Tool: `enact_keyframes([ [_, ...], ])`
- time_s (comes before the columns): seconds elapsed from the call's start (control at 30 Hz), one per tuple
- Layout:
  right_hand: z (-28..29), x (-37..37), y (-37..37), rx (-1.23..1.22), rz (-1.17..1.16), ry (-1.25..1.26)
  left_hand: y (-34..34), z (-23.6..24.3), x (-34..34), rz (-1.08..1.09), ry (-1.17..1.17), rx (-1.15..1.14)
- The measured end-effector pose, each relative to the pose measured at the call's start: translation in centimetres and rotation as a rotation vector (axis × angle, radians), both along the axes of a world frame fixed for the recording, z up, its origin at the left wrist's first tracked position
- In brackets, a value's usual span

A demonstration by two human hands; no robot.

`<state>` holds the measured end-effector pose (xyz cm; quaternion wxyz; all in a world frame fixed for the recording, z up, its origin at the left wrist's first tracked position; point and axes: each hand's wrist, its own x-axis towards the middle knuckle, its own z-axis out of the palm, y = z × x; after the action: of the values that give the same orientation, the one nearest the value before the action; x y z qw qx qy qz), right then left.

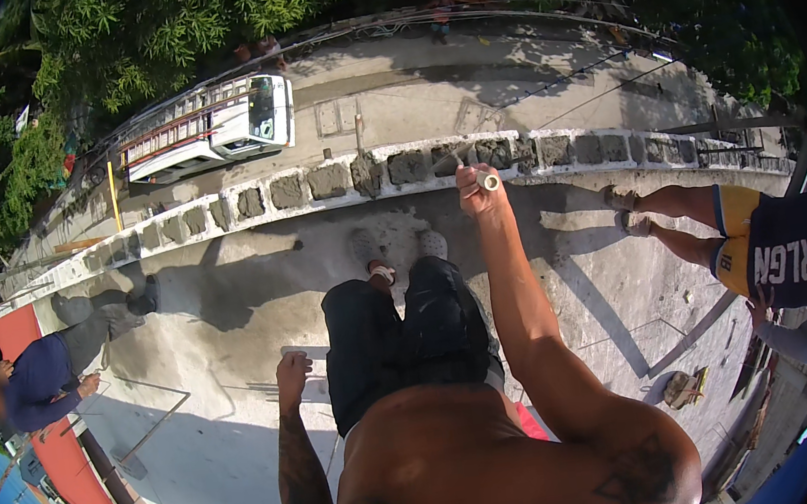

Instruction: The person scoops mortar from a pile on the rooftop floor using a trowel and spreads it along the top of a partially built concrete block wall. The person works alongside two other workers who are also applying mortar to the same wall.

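A grey concrete slab (242,413) runs under the person's feet up to a low wall (315,184) of hollow blocks, with a white van (226,123) on the road beyond and two other people at the slab's edges — one crouched at the left (46,376), one standing at the right (765,243). The right hand (477,191) is stretched out to the wall's top and closed around a pale handle (490,181) — the tool's far end is too small to tell. The left hand (291,373) hangs loose and half open by the thigh, holding nothing.
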<state>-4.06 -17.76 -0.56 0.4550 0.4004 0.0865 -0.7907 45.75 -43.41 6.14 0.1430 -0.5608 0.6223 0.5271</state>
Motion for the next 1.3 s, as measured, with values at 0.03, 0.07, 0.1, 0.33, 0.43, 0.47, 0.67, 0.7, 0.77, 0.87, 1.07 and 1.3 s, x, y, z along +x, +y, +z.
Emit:
enact_keyframes([
  [0.03,0.0,-0.1,-0.4,-0.004,-0.028,0.015,-0.1,-0.1,0.0,0.034,0.007,-0.026],
  [0.07,0.1,0.0,-0.5,-0.102,0.007,0.054,0.0,-0.1,0.1,0.069,0.018,-0.040],
  [0.1,0.3,-0.1,-0.6,-0.141,0.025,0.067,0.1,-0.3,0.3,0.065,0.009,0.000],
  [0.33,1.2,-0.5,0.3,-0.126,-0.042,0.064,0.6,-1.6,1.3,0.004,-0.049,0.072],
  [0.43,0.8,-0.9,0.4,-0.029,0.049,0.166,0.8,-1.5,1.6,0.093,-0.008,0.042],
  [0.47,0.7,-1.4,0.1,0.099,0.054,0.076,0.9,-1.6,1.5,0.127,-0.081,0.036],
  [0.67,4.5,-1.3,-0.3,-0.051,0.063,0.031,1.5,-1.2,1.4,0.045,-0.017,0.064],
  [0.7,5.6,-1.1,-0.3,-0.123,0.018,0.116,1.5,-1.4,1.3,0.073,-0.040,0.043],
  [0.77,6.8,0.1,-0.7,-0.083,0.114,0.167,1.7,-1.5,1.5,0.112,-0.012,0.057],
  [0.87,6.2,1.2,-2.6,-0.138,0.314,0.106,2.3,-1.7,1.8,0.094,-0.079,0.073],
  [1.07,0.9,0.6,-5.9,-0.191,0.277,0.007,2.0,-1.3,2.9,0.007,-0.020,0.052],
  [1.3,1.1,1.9,-6.7,-0.067,0.403,0.006,2.5,-0.6,3.1,0.112,-0.052,0.068],
])
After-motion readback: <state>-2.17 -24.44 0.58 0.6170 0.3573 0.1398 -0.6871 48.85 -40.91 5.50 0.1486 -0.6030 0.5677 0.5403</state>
